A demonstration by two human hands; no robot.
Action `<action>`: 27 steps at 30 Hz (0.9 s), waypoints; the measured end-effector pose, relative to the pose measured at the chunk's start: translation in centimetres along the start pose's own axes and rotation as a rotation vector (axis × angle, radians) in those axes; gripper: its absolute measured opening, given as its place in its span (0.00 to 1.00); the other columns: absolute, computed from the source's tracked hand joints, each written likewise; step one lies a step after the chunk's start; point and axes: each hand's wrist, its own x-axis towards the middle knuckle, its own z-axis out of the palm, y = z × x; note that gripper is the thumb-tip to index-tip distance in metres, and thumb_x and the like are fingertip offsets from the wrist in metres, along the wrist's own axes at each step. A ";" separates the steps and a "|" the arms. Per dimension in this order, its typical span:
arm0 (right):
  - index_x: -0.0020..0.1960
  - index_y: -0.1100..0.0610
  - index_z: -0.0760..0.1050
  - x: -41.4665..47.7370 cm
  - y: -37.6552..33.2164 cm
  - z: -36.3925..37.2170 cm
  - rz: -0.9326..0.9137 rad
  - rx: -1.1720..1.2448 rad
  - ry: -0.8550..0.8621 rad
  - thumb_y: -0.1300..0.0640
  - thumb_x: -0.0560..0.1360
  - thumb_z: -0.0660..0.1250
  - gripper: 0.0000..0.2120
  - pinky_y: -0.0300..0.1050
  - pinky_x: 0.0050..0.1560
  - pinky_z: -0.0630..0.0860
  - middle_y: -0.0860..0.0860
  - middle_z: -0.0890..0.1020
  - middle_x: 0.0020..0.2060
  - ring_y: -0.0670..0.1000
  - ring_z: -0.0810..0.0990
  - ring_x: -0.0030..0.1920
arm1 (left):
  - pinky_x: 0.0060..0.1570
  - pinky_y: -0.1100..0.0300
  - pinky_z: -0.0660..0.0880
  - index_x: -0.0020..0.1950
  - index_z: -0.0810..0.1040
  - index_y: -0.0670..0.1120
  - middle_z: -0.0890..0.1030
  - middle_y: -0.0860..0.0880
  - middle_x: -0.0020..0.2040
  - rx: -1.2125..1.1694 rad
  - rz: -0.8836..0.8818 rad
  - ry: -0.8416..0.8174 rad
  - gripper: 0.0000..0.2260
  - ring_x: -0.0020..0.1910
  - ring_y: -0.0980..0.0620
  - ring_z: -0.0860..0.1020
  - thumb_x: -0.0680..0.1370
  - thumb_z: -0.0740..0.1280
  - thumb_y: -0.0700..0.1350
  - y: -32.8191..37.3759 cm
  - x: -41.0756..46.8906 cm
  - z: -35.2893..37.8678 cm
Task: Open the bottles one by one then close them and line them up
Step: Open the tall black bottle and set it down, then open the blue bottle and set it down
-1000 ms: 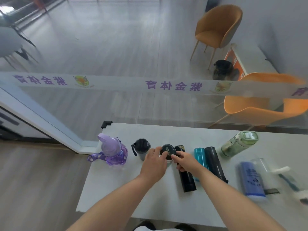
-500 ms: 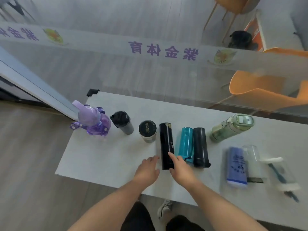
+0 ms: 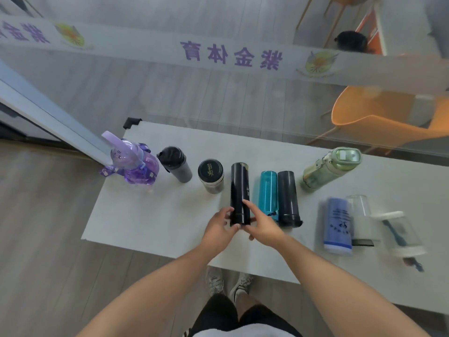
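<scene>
A tall black flask [image 3: 240,188] lies on the white table [image 3: 150,215] with its near end toward me. My left hand [image 3: 220,228] and my right hand [image 3: 263,226] both grip that near end, one on each side. To the left stand a purple bottle [image 3: 132,164], a grey bottle with a black lid [image 3: 176,165] and a short jar with a dark lid [image 3: 211,175]. To the right lie a teal bottle [image 3: 268,190], a dark grey flask [image 3: 288,195], a green bottle [image 3: 328,170], a blue bottle [image 3: 337,224] and two clear bottles [image 3: 362,220] [image 3: 401,234].
A glass partition with a printed white band [image 3: 218,54] rises right behind the table's far edge. Orange chairs [image 3: 379,117] stand beyond it. My feet [image 3: 228,283] show under the table's near edge, and wooden floor lies to the left.
Both hands left the short dark-lidded jar, came back toward me and closed on the near end of the lying black flask. The view tilted downward.
</scene>
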 end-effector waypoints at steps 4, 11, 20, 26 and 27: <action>0.79 0.39 0.52 -2.4 -2.4 -3.3 0.013 0.126 -0.112 0.52 0.79 0.68 0.37 0.46 0.47 0.83 0.53 0.84 0.51 0.50 0.84 0.44 | 0.52 0.63 0.73 0.65 0.72 0.56 0.76 0.53 0.52 0.046 0.183 0.052 0.18 0.50 0.58 0.75 0.76 0.71 0.48 2.6 -1.5 -2.3; 0.77 0.43 0.62 -3.7 -5.3 -6.3 0.012 0.255 -0.028 0.48 0.81 0.63 0.25 0.41 0.43 0.79 0.53 0.84 0.51 0.48 0.81 0.39 | 0.56 0.59 0.72 0.68 0.69 0.57 0.74 0.53 0.55 0.103 0.364 0.109 0.20 0.53 0.56 0.73 0.78 0.67 0.47 5.7 -1.7 -4.7; 0.56 0.57 0.78 -1.6 -8.2 -7.7 -0.017 0.525 0.182 0.50 0.83 0.58 0.14 0.47 0.41 0.74 0.56 0.80 0.40 0.53 0.76 0.36 | 0.61 0.52 0.70 0.76 0.62 0.55 0.69 0.47 0.68 0.498 0.433 0.152 0.22 0.64 0.45 0.65 0.81 0.59 0.47 10.0 1.7 -6.3; 0.52 0.59 0.79 -0.7 -8.5 -9.1 0.042 0.437 0.428 0.53 0.83 0.57 0.14 0.43 0.39 0.77 0.55 0.84 0.45 0.51 0.81 0.38 | 0.64 0.48 0.68 0.78 0.54 0.55 0.63 0.44 0.73 0.718 0.378 0.126 0.26 0.69 0.42 0.61 0.81 0.57 0.48 11.7 3.2 -7.0; 0.52 0.60 0.79 -0.8 -8.0 -9.3 0.052 0.410 0.455 0.54 0.83 0.57 0.14 0.41 0.37 0.75 0.56 0.85 0.45 0.50 0.80 0.37 | 0.65 0.48 0.68 0.78 0.55 0.55 0.63 0.44 0.73 0.734 0.386 0.120 0.26 0.69 0.41 0.61 0.81 0.57 0.48 11.7 3.2 -7.1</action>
